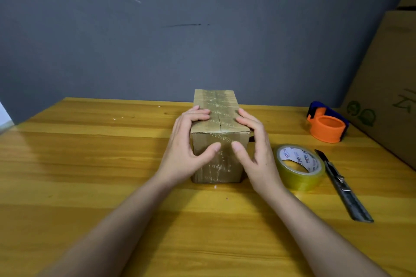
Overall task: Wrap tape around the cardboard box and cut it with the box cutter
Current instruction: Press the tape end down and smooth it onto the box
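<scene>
A small cardboard box (217, 105) stands on the wooden table (90, 164), with tape along its top seam and down its near face. My left hand (186, 146) grips its near left corner, fingers on the top and thumb on the front face. My right hand (254, 148) grips the near right corner the same way. To the right of the box lies a roll of clear tape (300, 167) flat on the table. Just right of the roll lies a grey box cutter (342, 184), its blade end pointing away from me.
An orange and blue tape dispenser (326, 122) sits at the back right of the table. A large cardboard carton (387, 87) leans at the right edge. A dark grey wall (180, 29) rises behind the table.
</scene>
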`<state>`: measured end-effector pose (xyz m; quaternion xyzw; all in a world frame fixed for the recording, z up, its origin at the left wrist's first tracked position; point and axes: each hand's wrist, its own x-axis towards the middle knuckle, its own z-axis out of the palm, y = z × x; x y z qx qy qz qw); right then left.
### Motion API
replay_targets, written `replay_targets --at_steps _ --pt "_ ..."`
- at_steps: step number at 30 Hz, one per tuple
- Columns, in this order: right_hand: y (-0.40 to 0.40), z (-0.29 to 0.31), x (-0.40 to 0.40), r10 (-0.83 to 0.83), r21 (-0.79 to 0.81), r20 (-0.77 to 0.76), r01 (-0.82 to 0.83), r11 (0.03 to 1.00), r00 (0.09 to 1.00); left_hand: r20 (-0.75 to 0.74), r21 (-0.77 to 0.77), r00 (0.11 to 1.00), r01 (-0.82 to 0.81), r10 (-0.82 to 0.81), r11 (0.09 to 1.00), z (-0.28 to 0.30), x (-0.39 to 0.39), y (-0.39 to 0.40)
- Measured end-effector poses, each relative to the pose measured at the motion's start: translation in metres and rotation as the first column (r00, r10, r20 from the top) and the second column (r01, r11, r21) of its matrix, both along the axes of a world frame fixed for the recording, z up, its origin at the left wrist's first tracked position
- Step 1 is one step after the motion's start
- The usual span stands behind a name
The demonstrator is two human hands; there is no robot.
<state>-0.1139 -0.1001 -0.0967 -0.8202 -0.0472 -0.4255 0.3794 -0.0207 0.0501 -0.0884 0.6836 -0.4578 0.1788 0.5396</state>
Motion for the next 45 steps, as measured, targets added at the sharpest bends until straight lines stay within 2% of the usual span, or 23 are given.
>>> replay_targets --at_steps 2,4,9,15,23,29,34,36,39,42,45 --pt "0.006 0.003 0.002 -0.025 0.101 0.015 0.024 0.995 1.000 -0.094 -0.090 0.994 -0.063 0.055 0.994 0.004 -0.007 -0.008" --pt "0.009 0.005 0.004 -0.071 0.140 0.012 0.068 0.988 0.997 -0.126 -0.148 0.986 -0.126 0.108 0.981 0.005 -0.011 -0.015" --pt "0.005 0.003 0.006 -0.127 0.057 0.019 0.125 0.990 0.992 -0.105 -0.168 0.985 -0.150 0.133 0.974 0.001 -0.010 -0.019" --pt "0.002 0.000 0.006 -0.108 0.029 0.041 0.107 0.994 0.993 -0.042 -0.152 0.991 -0.130 0.125 0.980 -0.003 -0.007 -0.017" --pt "-0.007 -0.004 -0.001 -0.074 -0.159 -0.024 0.069 0.985 0.997 0.096 -0.069 0.993 -0.058 0.065 0.996 -0.009 0.002 -0.010" --pt "-0.009 -0.002 -0.008 -0.059 -0.193 -0.130 0.033 0.981 0.990 0.103 0.024 0.994 -0.034 0.031 0.999 -0.007 0.001 -0.005" --pt "-0.009 0.005 -0.015 -0.016 -0.188 -0.227 -0.028 0.982 0.974 0.126 0.160 0.991 -0.072 0.051 0.985 -0.006 0.001 0.004" --pt "-0.006 0.004 -0.017 0.032 -0.108 -0.267 -0.063 0.992 0.963 0.086 0.181 0.995 -0.063 0.048 0.981 -0.006 0.000 0.006" --pt "0.007 0.000 -0.021 0.141 0.158 -0.308 -0.096 0.983 0.941 -0.085 0.161 0.996 0.024 -0.011 0.987 -0.004 -0.008 0.008" --pt "0.026 -0.001 -0.021 0.062 0.240 -0.311 0.015 0.971 0.948 -0.283 0.149 0.959 0.071 -0.026 0.986 -0.012 -0.015 0.005" --pt "0.038 -0.010 -0.016 -0.025 0.307 -0.337 0.134 0.942 0.941 -0.390 0.159 0.920 0.025 0.040 0.987 -0.025 -0.017 0.001"
